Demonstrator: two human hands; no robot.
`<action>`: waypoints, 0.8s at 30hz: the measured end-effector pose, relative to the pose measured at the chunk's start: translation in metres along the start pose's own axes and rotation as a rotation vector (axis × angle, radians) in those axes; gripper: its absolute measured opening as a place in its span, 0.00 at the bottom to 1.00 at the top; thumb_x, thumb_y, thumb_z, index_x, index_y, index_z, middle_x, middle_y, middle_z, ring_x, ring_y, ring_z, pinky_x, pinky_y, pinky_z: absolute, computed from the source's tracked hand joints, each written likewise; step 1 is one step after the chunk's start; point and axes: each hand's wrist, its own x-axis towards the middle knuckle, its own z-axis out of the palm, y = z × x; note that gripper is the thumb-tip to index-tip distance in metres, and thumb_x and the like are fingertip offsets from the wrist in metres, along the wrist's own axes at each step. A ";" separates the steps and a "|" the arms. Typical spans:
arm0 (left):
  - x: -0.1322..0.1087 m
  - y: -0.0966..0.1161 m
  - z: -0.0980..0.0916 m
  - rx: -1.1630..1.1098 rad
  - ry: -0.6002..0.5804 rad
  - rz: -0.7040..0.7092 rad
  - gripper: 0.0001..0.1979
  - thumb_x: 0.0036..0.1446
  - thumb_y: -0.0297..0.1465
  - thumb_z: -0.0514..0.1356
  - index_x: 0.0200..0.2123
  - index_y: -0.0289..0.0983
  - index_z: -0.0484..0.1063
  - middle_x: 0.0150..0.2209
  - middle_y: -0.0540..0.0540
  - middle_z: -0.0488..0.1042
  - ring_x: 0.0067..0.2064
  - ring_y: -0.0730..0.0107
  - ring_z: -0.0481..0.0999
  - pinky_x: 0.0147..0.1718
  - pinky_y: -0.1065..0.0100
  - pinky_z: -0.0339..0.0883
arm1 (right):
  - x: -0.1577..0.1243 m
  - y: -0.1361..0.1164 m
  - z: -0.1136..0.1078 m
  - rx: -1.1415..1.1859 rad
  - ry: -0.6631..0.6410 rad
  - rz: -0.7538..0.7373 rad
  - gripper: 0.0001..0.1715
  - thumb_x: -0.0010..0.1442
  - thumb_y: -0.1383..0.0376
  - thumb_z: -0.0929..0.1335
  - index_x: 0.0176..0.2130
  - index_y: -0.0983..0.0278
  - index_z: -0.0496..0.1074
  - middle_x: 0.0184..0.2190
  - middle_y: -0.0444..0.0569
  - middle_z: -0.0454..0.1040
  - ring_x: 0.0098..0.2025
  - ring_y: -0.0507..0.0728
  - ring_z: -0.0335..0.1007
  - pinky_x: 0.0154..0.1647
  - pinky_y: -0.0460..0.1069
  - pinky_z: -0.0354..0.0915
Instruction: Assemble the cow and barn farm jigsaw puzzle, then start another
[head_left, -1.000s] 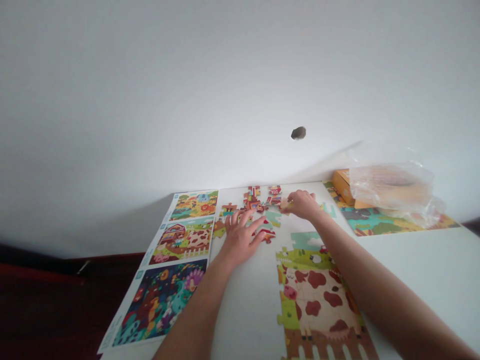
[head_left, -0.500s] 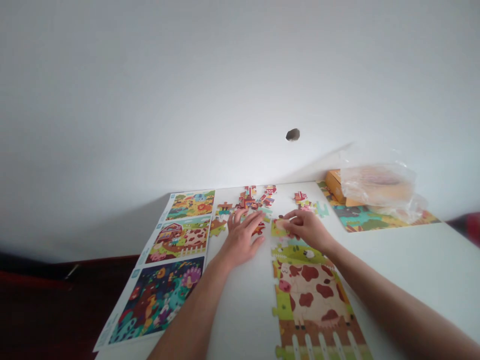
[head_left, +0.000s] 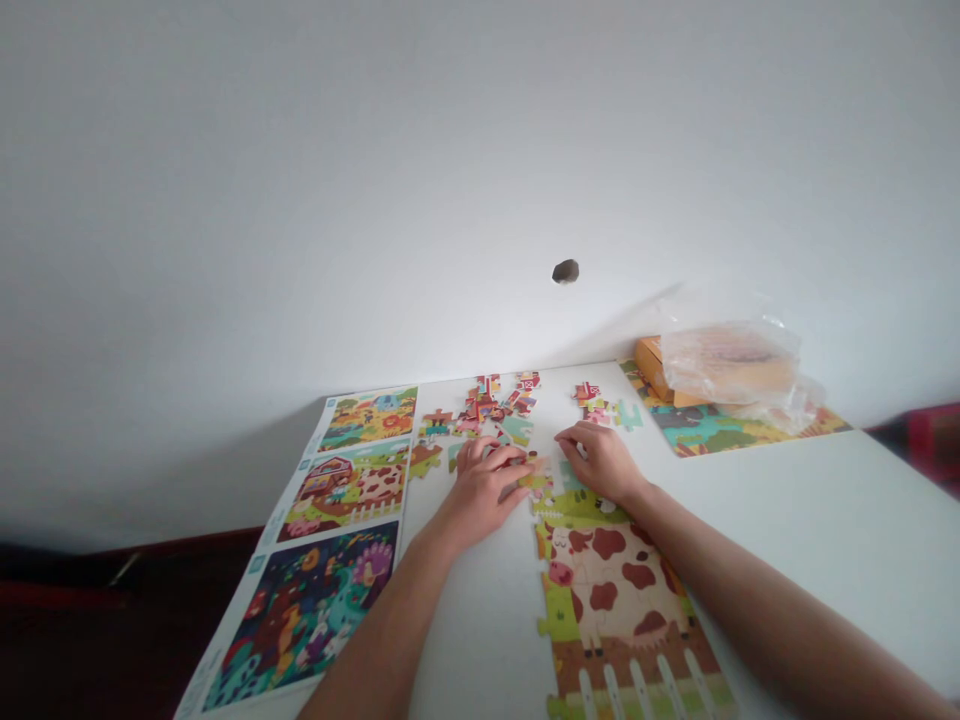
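A partly joined jigsaw puzzle [head_left: 615,580], with a spotted cow above a white fence, lies on the table in front of me. Beyond its far left corner, my left hand [head_left: 487,487] has its thumb and index finger at a blurred greenish-pink puzzle piece [head_left: 539,474], seemingly pinching it. My right hand [head_left: 604,462] hovers over the puzzle's far edge with fingers curled together; nothing shows between them. Loose puzzle pieces [head_left: 484,408] with red barn parts lie past my left hand, some hidden by its fingers. Two joined-looking pieces [head_left: 587,393] lie beyond my right hand.
A printed picture sheet [head_left: 341,485] with three scenes lies along the table's left side. At the back right, a clear plastic bag [head_left: 731,365] rests against an orange box [head_left: 651,365], on a colourful animal picture [head_left: 697,430]. A white wall [head_left: 450,200] with a hole rises behind the table.
The yellow-green piece my right hand held has left its fingers; a piece now sits by my left fingertips. My right fingers have curled in. The whole view has shifted slightly.
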 end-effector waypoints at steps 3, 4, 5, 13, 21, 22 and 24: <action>0.001 0.000 0.001 0.012 0.009 -0.009 0.14 0.63 0.35 0.61 0.51 0.51 0.78 0.51 0.48 0.76 0.54 0.55 0.62 0.58 0.51 0.57 | -0.002 -0.005 0.003 -0.038 -0.061 -0.006 0.15 0.66 0.64 0.62 0.43 0.60 0.78 0.39 0.48 0.79 0.40 0.56 0.75 0.44 0.48 0.67; 0.001 -0.001 0.002 0.018 0.015 -0.011 0.14 0.63 0.35 0.61 0.51 0.51 0.78 0.50 0.48 0.76 0.54 0.55 0.62 0.58 0.51 0.57 | -0.002 -0.008 0.003 -0.061 -0.077 0.002 0.15 0.66 0.64 0.63 0.43 0.59 0.78 0.39 0.48 0.79 0.40 0.56 0.75 0.43 0.48 0.67; 0.001 -0.003 0.003 0.023 0.021 -0.011 0.14 0.63 0.35 0.60 0.51 0.51 0.78 0.50 0.48 0.76 0.54 0.55 0.62 0.59 0.51 0.56 | -0.002 -0.010 0.003 -0.092 -0.086 0.020 0.15 0.66 0.64 0.63 0.43 0.59 0.78 0.39 0.48 0.78 0.39 0.56 0.75 0.42 0.48 0.67; -0.001 -0.014 0.007 0.109 0.104 -0.129 0.16 0.63 0.31 0.59 0.51 0.50 0.77 0.51 0.49 0.75 0.57 0.53 0.60 0.61 0.49 0.52 | 0.000 0.014 -0.031 -0.558 0.098 0.446 0.22 0.63 0.56 0.67 0.50 0.69 0.73 0.47 0.67 0.72 0.50 0.71 0.68 0.45 0.59 0.66; -0.001 -0.018 0.010 0.110 0.163 -0.128 0.18 0.63 0.25 0.56 0.50 0.48 0.78 0.51 0.50 0.77 0.58 0.53 0.61 0.61 0.49 0.53 | 0.000 0.046 -0.037 -0.447 -0.046 0.399 0.16 0.63 0.62 0.66 0.48 0.64 0.76 0.49 0.59 0.74 0.52 0.66 0.68 0.52 0.56 0.62; -0.001 -0.019 0.011 0.107 0.167 -0.124 0.18 0.63 0.25 0.56 0.50 0.48 0.78 0.51 0.50 0.77 0.58 0.53 0.61 0.61 0.49 0.53 | 0.001 0.048 -0.035 -0.420 -0.042 0.381 0.17 0.63 0.63 0.66 0.49 0.64 0.76 0.49 0.58 0.74 0.52 0.65 0.68 0.53 0.55 0.61; -0.002 -0.020 0.012 0.104 0.174 -0.118 0.18 0.63 0.25 0.56 0.49 0.48 0.78 0.51 0.50 0.77 0.58 0.53 0.61 0.61 0.49 0.53 | 0.002 0.050 -0.030 -0.383 -0.019 0.368 0.18 0.62 0.63 0.66 0.50 0.65 0.75 0.50 0.57 0.74 0.52 0.65 0.69 0.54 0.54 0.60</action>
